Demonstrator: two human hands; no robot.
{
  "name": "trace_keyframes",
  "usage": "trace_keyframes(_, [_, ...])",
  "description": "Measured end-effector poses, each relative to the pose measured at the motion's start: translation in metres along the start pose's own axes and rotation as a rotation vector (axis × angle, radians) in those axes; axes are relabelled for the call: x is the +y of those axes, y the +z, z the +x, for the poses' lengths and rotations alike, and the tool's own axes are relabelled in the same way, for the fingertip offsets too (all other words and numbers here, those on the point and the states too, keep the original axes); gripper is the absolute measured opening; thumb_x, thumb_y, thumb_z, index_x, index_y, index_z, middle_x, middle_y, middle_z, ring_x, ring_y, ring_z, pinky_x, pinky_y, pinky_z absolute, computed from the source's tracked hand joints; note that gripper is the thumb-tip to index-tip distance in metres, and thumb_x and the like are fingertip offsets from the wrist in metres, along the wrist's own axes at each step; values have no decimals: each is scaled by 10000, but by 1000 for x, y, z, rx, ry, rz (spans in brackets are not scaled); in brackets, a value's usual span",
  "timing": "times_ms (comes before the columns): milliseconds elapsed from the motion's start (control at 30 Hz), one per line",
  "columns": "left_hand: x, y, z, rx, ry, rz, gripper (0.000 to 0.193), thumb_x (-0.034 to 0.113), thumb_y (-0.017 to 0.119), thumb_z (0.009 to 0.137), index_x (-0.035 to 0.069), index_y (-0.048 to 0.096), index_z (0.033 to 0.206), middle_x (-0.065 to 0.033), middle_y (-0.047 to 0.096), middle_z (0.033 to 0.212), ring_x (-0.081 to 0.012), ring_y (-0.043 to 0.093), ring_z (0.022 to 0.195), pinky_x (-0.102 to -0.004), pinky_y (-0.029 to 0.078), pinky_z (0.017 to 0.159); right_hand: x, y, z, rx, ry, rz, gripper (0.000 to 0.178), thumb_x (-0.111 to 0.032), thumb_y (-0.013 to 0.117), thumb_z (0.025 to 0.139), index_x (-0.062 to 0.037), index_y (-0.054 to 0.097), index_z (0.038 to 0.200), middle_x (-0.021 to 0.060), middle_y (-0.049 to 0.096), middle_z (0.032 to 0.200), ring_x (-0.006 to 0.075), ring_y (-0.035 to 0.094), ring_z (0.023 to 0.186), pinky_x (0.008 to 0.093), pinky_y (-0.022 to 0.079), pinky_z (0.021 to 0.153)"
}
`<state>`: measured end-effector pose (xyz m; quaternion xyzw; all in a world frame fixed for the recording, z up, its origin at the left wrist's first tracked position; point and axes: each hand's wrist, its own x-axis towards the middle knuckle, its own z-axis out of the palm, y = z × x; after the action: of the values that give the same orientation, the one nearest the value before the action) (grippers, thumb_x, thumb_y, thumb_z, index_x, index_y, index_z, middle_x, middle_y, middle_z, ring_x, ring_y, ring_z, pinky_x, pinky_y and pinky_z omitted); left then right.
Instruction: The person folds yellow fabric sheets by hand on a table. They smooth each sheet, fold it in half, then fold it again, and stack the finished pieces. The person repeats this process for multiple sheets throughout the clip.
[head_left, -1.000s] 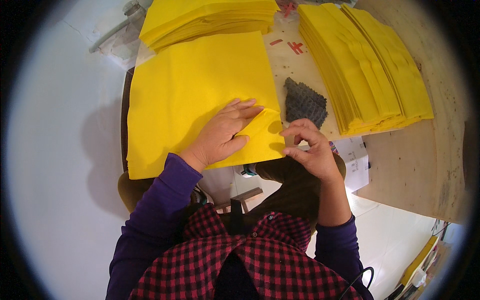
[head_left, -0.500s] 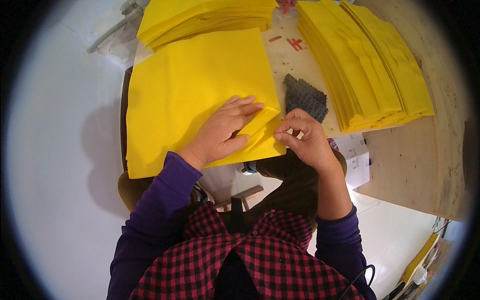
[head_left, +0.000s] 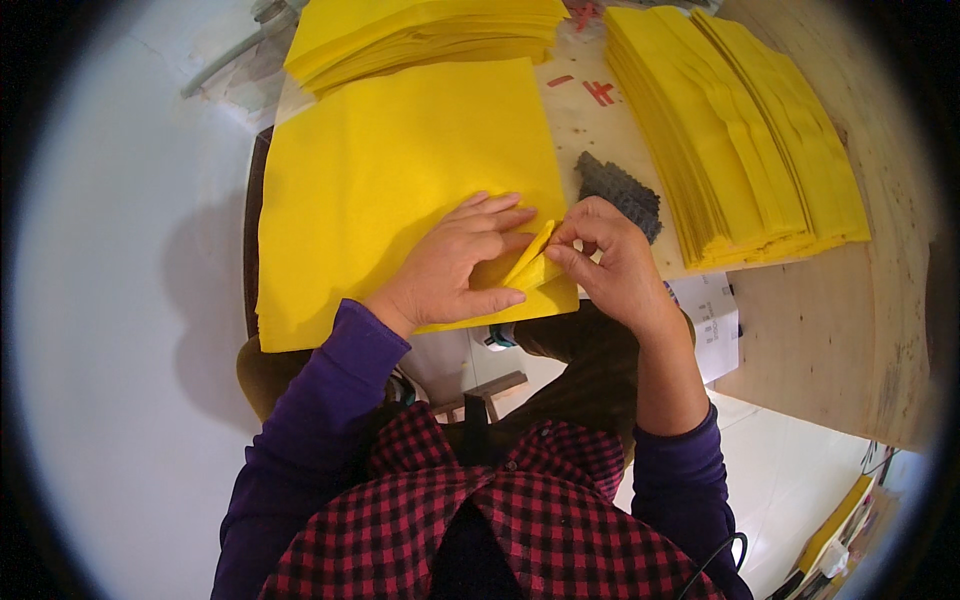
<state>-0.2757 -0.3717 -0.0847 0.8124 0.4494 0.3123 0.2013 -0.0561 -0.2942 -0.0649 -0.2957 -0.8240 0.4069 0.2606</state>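
Observation:
A pile of flat yellow felt-like cloth sheets (head_left: 400,150) lies in front of me at the table's near edge. My left hand (head_left: 445,265) rests on it with fingers spread, palm down, beside the near right corner. There the top sheet is lifted into a narrow fold (head_left: 530,258) between my two hands. Thumb and forefinger of my right hand (head_left: 615,265) are pinched together on the raised sheet's edge. A crumpled dark grey cloth with zigzag-cut edges (head_left: 620,190) lies just beyond my right hand, partly covered by it.
Another yellow stack (head_left: 430,45) stands at the back. Long folded yellow bundles (head_left: 710,140) lie side by side on the right of the wooden table (head_left: 800,330), which bears red marks (head_left: 600,92). A white printed carton (head_left: 713,325) shows below the table edge.
My right hand has moved up and slightly left with the pinched sheet edge, and the fold now stands narrower and steeper. My left thumb has slid right.

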Motion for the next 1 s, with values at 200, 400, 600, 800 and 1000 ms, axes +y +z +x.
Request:
trace_keyframes(200, [-2, 0, -1, 2, -19, -4, 578, 352, 712, 761, 2, 603, 1208, -246, 527, 1333, -383, 426, 1319, -487, 259, 1149, -10, 0, 14, 9, -32, -35, 102, -72, 697, 800, 13, 642, 816, 135, 585, 808, 281, 591, 764, 353, 470, 677])
trace_keyframes(400, [-4, 2, -2, 8, -39, -56, 534, 226, 659, 742, 19, 597, 1230, -198, 541, 1339, -380, 414, 1339, -500, 237, 1151, -2, 0, 14, 81, -66, 71, 84, -6, 676, 831, 7, 651, 910, 64, 582, 912, 165, 545, 768, 258, 442, 689])
trace_keyframes(600, [-6, 2, -2, 2, -36, -77, 528, 161, 611, 723, 29, 599, 1233, -143, 528, 1387, -384, 384, 1368, -510, 234, 1146, 13, -3, -12, 124, 138, 242, 287, -7, 689, 814, -33, 631, 1094, 71, 581, 1123, 177, 560, 988, 280, 450, 894])
trace_keyframes(800, [-5, 0, -2, -13, -21, -73, 561, 174, 620, 721, 42, 594, 1265, -141, 515, 1403, -374, 367, 1382, -501, 232, 1148, 14, 14, -15, 211, -14, -48, 497, 12, 768, 669, -61, 637, 1143, 128, 565, 1240, 301, 531, 1176, 366, 426, 1013])
trace_keyframes(1000, [3, -1, -2, -4, -63, -51, 619, 230, 683, 734, 68, 555, 1317, -146, 519, 1388, -365, 369, 1375, -480, 243, 1156, 11, 17, -15, 145, 8, 8, 596, 39, 738, 690, -68, 582, 1255, 155, 517, 1359, 321, 472, 1286, 368, 355, 1093])
